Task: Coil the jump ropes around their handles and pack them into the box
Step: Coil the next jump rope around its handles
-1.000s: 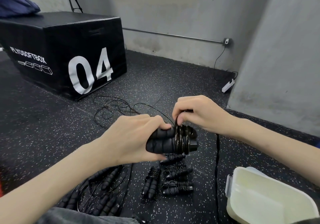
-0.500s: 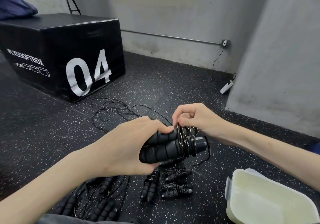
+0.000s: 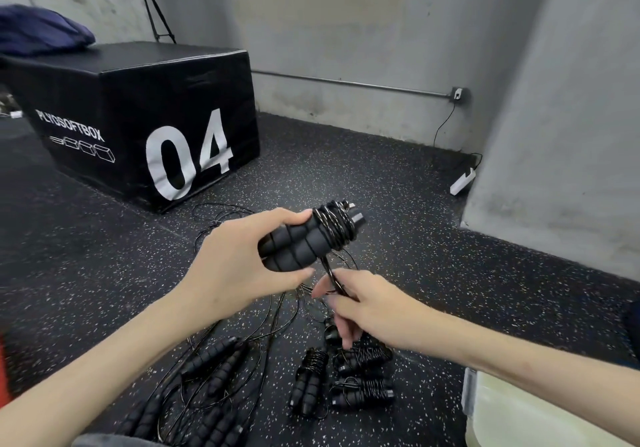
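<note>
My left hand point(image 3: 239, 266) grips the handles point(image 3: 298, 245), my right hand point(image 3: 360, 301) pinches the rope point(image 3: 329, 270) mid-wrap; 3 coiled bundles point(image 3: 360, 393) await boxing, others remain uncoiled.

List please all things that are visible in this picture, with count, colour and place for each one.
Handle pair being wound: one, black, held up in the left hand, cord coiled round its far end.
Coiled jump ropes: at least three bundles, black, on the floor below the right hand.
Uncoiled jump ropes: several, black, loose on the floor at lower left; exact count unclear.
Plastic box: one, pale cream, bottom right corner.
Plyo box: one, black with white "04", upper left.
Blue cushion: one, on the plyo box.
Power strip: one, white, by the right wall.
Floor: black, speckled.
Left hand: grips the handles.
Right hand: pinches the cord below them.
</note>
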